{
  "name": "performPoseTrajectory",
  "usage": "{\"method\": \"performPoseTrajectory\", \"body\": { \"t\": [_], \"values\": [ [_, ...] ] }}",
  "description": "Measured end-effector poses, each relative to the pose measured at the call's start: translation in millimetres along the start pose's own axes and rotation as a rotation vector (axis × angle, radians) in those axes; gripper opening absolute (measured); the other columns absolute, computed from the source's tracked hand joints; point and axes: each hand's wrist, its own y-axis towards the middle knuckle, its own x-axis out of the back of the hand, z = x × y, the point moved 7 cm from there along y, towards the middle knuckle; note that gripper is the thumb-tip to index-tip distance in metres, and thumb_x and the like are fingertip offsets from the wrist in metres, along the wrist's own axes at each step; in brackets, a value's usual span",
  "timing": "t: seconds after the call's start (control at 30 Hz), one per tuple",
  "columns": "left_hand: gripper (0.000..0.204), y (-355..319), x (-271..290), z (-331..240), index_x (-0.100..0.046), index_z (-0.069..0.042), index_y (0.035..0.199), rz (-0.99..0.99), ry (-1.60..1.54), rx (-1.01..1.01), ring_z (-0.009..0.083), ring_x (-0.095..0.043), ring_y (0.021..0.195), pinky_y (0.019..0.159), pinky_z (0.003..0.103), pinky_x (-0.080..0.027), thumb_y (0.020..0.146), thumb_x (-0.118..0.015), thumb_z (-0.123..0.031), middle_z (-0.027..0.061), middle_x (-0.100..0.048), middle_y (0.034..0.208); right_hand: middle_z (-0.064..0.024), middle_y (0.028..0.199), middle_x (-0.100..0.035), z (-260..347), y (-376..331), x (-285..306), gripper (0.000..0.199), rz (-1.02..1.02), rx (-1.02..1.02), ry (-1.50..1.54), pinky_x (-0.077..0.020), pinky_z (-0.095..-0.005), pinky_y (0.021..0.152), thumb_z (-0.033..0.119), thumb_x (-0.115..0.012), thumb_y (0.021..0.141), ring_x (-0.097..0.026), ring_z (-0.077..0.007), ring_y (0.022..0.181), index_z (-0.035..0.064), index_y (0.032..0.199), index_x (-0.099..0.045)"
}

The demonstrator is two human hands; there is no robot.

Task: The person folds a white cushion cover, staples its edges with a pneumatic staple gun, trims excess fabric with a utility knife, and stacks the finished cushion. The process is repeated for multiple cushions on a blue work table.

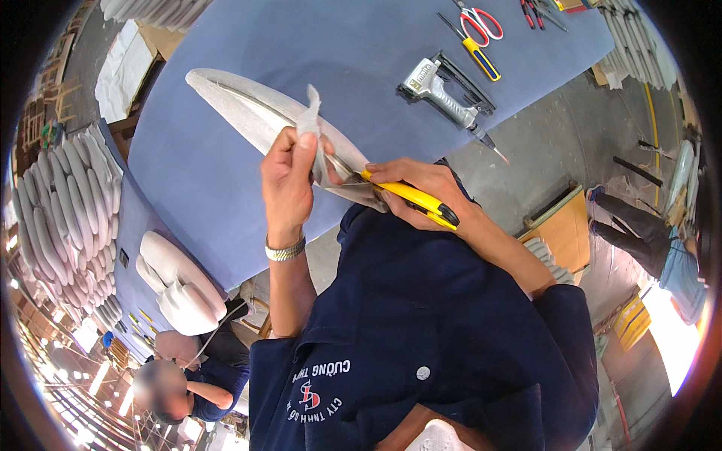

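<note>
A long, light grey padded piece (248,105), covered in fabric and pointed at its far end, lies slantwise on the blue table in front of me. My left hand (289,177), with a metal watch on its wrist, pinches a loose grey fabric strip (310,113) that sticks up from the piece. My right hand (425,188) is wrapped round a yellow utility knife (417,199). The knife's front end sits at the near end of the padded piece, beside the strip; I cannot make out its blade.
On the blue table (346,45) lie a staple gun (444,90), a yellow screwdriver (481,60), red-handled scissors (481,26) and red pliers (532,13). Padded pieces (68,203) are stacked at left. A person (210,383) sits lower left; another (654,240) is far right.
</note>
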Motion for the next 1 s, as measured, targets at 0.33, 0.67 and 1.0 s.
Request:
{"method": "performPoseTrajectory", "body": {
  "t": [0.33, 0.67, 1.0],
  "values": [
    [0.041, -23.2, -24.8, 0.6, -0.065, -0.002, 0.124, -0.066, 0.901, -0.246, 0.0154, -0.065, 0.091, 0.076, 0.030, -0.057, 0.086, -0.081, -0.005, 0.0087, -0.067, 0.108, -0.0122, 0.114, -0.074, 0.4, 3.3, -2.4, 0.027, 0.023, 0.018, 0.025, -0.0587, -0.0339, 0.088, 0.002, -0.074, 0.085, -0.073, -0.0298, 0.102, 0.0035, 0.112, -0.069],
    [0.038, -48.0, -15.2, 10.5, -0.071, -0.006, 0.115, -0.170, 0.925, -0.220, 0.0187, -0.064, 0.093, 0.077, 0.030, -0.056, 0.080, -0.084, -0.005, 0.0093, -0.063, 0.115, -0.0124, 0.115, -0.074, -5.9, 5.2, -1.2, 0.028, 0.022, 0.027, 0.064, -0.0579, -0.0336, 0.089, 0.003, -0.076, 0.085, -0.074, -0.0283, 0.102, 0.0033, 0.113, -0.070],
    [0.010, -35.0, 6.2, 17.3, -0.067, -0.003, 0.102, -0.229, 0.690, -0.118, 0.0096, -0.064, 0.072, 0.064, 0.026, -0.053, 0.097, -0.071, -0.010, 0.0054, -0.069, 0.088, -0.0126, 0.113, -0.074, -4.4, 7.5, 0.2, 0.028, -0.016, 0.046, 0.063, -0.0578, -0.0340, 0.089, 0.002, -0.075, 0.085, -0.073, -0.0291, 0.102, 0.0031, 0.112, -0.069]
  ]
}}
